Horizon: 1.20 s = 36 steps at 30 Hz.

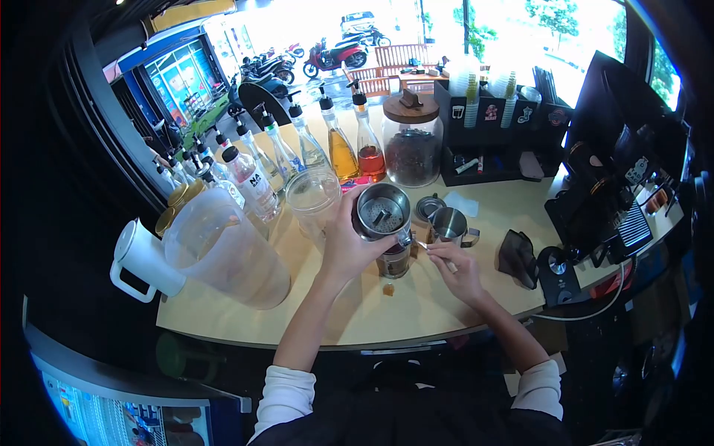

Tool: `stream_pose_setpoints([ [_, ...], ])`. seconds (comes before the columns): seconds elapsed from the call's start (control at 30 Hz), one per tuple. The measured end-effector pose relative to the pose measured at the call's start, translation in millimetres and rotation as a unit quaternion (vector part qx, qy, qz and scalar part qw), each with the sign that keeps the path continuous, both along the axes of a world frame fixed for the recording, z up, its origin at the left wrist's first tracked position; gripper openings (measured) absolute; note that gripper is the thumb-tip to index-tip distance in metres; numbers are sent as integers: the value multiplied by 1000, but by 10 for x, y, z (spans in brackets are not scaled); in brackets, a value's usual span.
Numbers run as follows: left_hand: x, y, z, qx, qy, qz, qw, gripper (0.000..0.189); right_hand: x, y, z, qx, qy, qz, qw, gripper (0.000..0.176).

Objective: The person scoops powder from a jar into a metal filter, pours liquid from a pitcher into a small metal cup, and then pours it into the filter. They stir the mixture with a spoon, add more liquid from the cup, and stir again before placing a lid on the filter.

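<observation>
My left hand (351, 241) is wrapped round a metal cup (383, 210) with dark liquid and foam or bubbles inside, held over a glass (395, 264). Close to the cup's right side, my right hand (455, 269) pinches a small, thin, light-coloured item (422, 244), too small to name. Just beyond that hand stands a metal pitcher (448, 224) with a handle, and a small round metal piece (430, 207) lies behind it. A small brown spot (388, 290) marks the table in front of the glass.
On the wooden table (335, 320) stand a large clear pitcher (230, 253), a white jug (145, 260), a clear container (314, 195), several pump bottles (342, 149) and a wooden-lidded jar (413, 152). A dark cloth (518, 259) and coffee machine (621, 201) are at right.
</observation>
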State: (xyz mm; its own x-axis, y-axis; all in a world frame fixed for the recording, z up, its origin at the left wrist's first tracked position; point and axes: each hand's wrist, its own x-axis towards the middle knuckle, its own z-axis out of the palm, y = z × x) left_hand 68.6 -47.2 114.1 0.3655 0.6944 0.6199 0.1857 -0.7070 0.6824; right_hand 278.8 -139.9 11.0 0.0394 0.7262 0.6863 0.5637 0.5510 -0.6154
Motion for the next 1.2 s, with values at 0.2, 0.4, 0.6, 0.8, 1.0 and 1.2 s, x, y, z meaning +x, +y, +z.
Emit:
stream_pose_setpoints([
  [0.2,19,10,-48,-16,-38,-12,999,76,-24,8,-273,-48,-35,9,998,11],
  [0.4,18,3,-134,-26,-45,-12,999,75,-20,23,-321,-61,-113,25,991,10],
  [0.6,5,10,-227,-45,-45,-11,998,76,-42,15,-306,-38,-132,11,990,12],
  [0.8,24,79,-397,-42,-50,5,998,78,-54,-6,-292,-45,-113,0,993,12],
  [1.0,52,93,-557,-7,-63,24,998,82,39,-187,-64,63,-38,-106,992,20],
  [1.2,19,-24,-444,-9,-36,28,999,85,514,-110,47,18,-65,-255,965,19],
])
